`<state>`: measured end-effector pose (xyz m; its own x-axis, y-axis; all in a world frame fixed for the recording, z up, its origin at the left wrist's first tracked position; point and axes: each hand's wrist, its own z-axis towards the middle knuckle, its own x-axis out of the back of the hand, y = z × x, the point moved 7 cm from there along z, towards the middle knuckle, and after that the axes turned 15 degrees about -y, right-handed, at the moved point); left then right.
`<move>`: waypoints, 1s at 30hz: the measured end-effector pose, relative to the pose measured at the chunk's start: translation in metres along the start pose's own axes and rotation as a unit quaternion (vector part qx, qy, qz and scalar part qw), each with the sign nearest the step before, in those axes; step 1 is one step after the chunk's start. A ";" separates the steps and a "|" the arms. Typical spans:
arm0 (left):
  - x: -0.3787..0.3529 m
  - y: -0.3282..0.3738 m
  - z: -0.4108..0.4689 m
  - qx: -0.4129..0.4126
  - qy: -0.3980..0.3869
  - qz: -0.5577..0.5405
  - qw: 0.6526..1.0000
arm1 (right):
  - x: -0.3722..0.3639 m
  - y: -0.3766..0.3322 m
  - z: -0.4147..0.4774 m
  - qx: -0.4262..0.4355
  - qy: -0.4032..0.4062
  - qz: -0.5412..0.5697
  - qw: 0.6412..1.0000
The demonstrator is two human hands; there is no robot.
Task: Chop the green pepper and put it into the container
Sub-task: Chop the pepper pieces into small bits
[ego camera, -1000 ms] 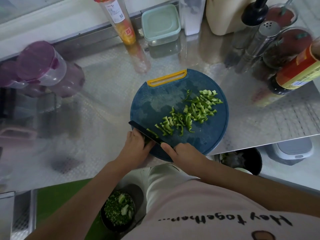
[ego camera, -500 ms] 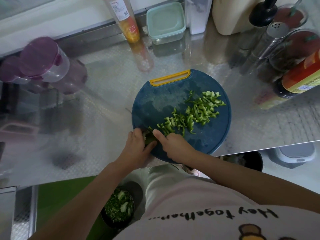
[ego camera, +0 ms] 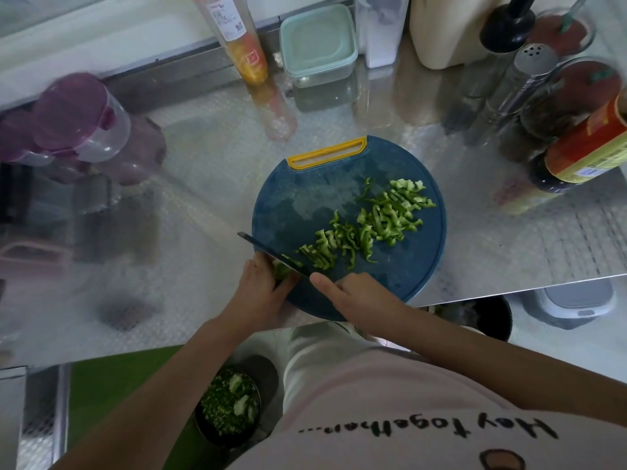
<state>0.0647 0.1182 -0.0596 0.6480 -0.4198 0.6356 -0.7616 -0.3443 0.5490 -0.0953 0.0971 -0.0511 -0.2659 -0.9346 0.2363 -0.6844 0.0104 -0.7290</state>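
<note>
One round cutting board [ego camera: 339, 184] lies on the bench [ego camera: 203, 184], and one knife [ego camera: 271, 254] crosses its near edge. Two hands are at work: the left hand [ego camera: 259, 293] and the right hand [ego camera: 359, 300]. The cut pepper strips [ego camera: 383, 218] are too many and too tangled to count; one uncut piece of pepper [ego camera: 281, 269] shows under the left hand. At the back stand one lidded square container [ego camera: 319, 42], one purple-lidded jug [ego camera: 73, 120], one tall clear tube [ego camera: 237, 35] and one metal shaker [ego camera: 529, 69]. Below the bench edge sits one bowl of chopped greens [ego camera: 229, 407].
</note>
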 end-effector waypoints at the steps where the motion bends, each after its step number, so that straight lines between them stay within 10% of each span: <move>1: 0.000 -0.002 0.001 -0.002 -0.002 -0.005 1.000 | -0.001 0.000 -0.001 0.005 0.000 -0.007 1.000; 30: 0.001 -0.003 0.003 0.025 -0.002 -0.112 0.993 | -0.002 0.015 0.002 -0.003 -0.003 -0.029 1.000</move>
<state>0.0673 0.1168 -0.0621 0.8014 -0.3316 0.4978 -0.5978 -0.4716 0.6482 -0.1033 0.0983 -0.0640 -0.2217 -0.9357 0.2745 -0.7033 -0.0415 -0.7097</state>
